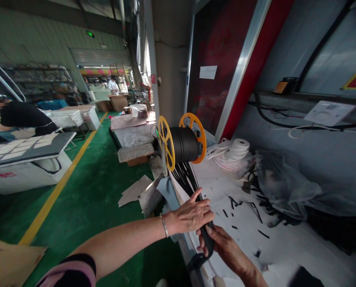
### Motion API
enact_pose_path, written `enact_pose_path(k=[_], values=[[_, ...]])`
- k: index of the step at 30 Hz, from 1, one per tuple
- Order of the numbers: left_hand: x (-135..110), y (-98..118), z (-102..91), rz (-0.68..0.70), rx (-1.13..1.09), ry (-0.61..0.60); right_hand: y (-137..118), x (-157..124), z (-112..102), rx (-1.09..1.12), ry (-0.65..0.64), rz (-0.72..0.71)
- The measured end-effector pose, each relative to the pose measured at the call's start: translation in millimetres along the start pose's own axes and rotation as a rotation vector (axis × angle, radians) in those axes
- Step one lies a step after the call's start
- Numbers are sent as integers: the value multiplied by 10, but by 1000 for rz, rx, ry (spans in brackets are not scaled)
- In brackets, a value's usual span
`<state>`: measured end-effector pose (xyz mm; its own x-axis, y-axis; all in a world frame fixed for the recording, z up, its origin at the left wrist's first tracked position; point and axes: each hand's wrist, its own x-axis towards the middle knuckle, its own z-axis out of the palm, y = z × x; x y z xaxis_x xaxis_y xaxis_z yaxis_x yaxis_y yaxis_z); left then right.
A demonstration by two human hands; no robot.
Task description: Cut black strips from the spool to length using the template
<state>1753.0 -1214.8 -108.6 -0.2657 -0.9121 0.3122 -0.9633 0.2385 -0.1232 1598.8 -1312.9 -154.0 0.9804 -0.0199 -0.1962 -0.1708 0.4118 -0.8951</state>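
A reel with yellow flanges [167, 145] holds wound black strap [185, 143] above the white worktable. Several black strands [185, 177] hang from it and run down toward me as a bundle. My left hand [192, 215], with a bracelet on the wrist, lies across these strands, its fingers stretched out and apart. Just below it, my right hand [221, 241] is closed around the bundle of black straps [208, 238], the thumb on top. The lower end of the bundle bends left past the table edge and is partly hidden.
Short black offcuts [264, 234] lie scattered on the white table [234, 267]. Behind are white tape rolls [239, 149] and clear plastic sheeting [285, 183]. Cardboard pieces [134, 191] lie on the green floor. A person in black [25, 117] leans over a table at left.
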Motion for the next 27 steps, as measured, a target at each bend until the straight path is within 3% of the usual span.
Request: enact_pose_path(k=[6,14,19,27], values=[[-66,58,20,1,20,-3,204,6,88,87,114,38],[-95,293,224,14,-31,-6,563,-181,60,92,217,-6],[-102,428,299,29,-17,-22,599,-327,21,116,202,112],[-114,805,328,47,26,-58,707,-661,69,65,294,185]])
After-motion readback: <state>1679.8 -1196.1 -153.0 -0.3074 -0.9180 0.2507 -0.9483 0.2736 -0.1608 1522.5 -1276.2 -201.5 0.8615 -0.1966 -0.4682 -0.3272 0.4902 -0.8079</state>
